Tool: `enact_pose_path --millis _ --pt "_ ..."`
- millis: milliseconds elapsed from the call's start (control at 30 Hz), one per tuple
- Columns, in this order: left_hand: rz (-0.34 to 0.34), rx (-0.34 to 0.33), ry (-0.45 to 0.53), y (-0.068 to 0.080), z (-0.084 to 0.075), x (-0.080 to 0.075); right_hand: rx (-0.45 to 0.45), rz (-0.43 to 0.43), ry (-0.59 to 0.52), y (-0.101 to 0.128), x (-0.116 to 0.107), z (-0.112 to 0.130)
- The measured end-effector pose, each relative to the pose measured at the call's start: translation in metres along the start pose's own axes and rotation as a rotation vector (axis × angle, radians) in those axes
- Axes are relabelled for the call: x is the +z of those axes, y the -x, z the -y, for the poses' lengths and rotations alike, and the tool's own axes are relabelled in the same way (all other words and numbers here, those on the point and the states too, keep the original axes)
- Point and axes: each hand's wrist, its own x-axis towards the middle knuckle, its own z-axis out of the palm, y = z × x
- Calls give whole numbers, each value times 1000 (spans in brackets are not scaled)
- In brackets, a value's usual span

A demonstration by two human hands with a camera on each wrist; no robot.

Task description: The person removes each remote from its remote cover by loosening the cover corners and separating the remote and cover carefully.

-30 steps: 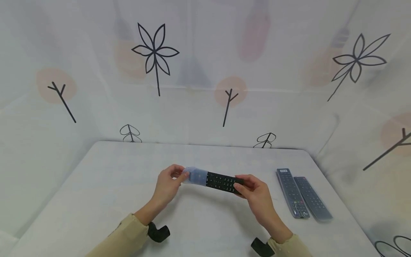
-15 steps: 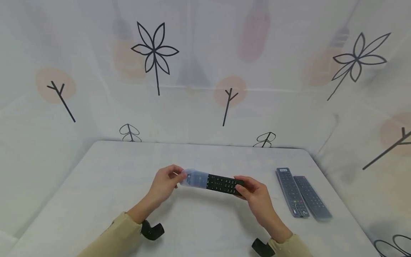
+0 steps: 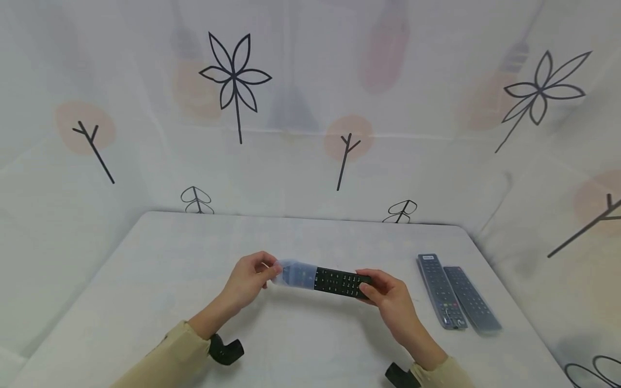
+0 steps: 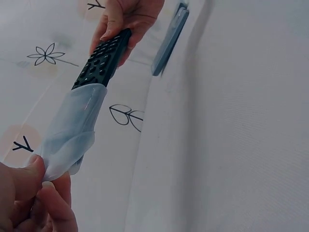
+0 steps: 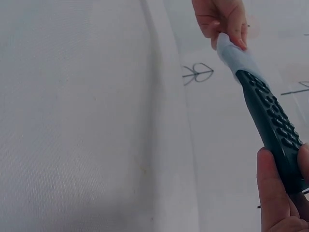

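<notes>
A black remote control [image 3: 338, 281] is held above the white table, tilted slightly, its left part inside a translucent bluish cover [image 3: 301, 274]. My left hand [image 3: 246, 280] pinches the cover's far left end between thumb and fingers; in the left wrist view the cover [image 4: 72, 123] looks loose and folded there. The bare right part of the remote, with its rows of buttons, is gripped by my right hand [image 3: 392, 296], thumb on the front edge. From the right wrist, the remote [image 5: 265, 113] shows its side, and the cover [image 5: 236, 58] reaches past its far end.
Two remotes in clear covers lie side by side on the right of the table: a longer one [image 3: 440, 293] and another [image 3: 471, 299] touching or close to it. The white table [image 3: 160, 280] backs onto a patterned cloth [image 3: 296, 172]. A dark wrist camera [image 3: 226, 351] sits at the left sleeve.
My left hand has shifted slightly left and down, drawing the cover's end out a little. My right hand and the remote have moved slightly right and down.
</notes>
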Motion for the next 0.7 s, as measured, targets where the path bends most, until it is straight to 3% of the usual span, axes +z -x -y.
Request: enact_pose_path --millis 700 --pt "-7 8 8 1 -2 -4 -20 13 45 -2 -3 4"
